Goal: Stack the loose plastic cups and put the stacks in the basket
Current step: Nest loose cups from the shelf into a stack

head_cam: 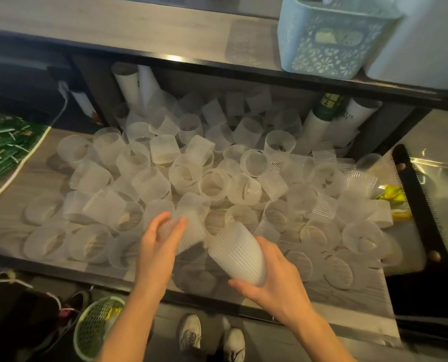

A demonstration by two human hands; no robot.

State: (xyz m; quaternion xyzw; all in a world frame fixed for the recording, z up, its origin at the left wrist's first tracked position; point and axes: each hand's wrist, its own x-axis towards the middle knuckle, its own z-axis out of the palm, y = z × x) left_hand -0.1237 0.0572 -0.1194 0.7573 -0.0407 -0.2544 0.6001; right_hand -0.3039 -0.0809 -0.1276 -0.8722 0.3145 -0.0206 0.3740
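Observation:
Several loose ribbed translucent plastic cups [212,184] lie scattered over a wooden shelf [6,220]. My left hand [157,246] grips a single cup [189,233] lying on its side near the shelf's front. My right hand [272,280] holds a short stack of cups [237,253] from below, tilted with its base toward the upper left, close to the left hand's cup. A pale blue lattice basket [330,40] stands on the upper shelf at the right.
White paper-cup sleeves [136,84] lean at the back of the shelf. Green packets [1,147] lie at the left, a yellow wrapper [392,197] at the right. A green basket [97,330] and my shoes [212,335] are on the floor.

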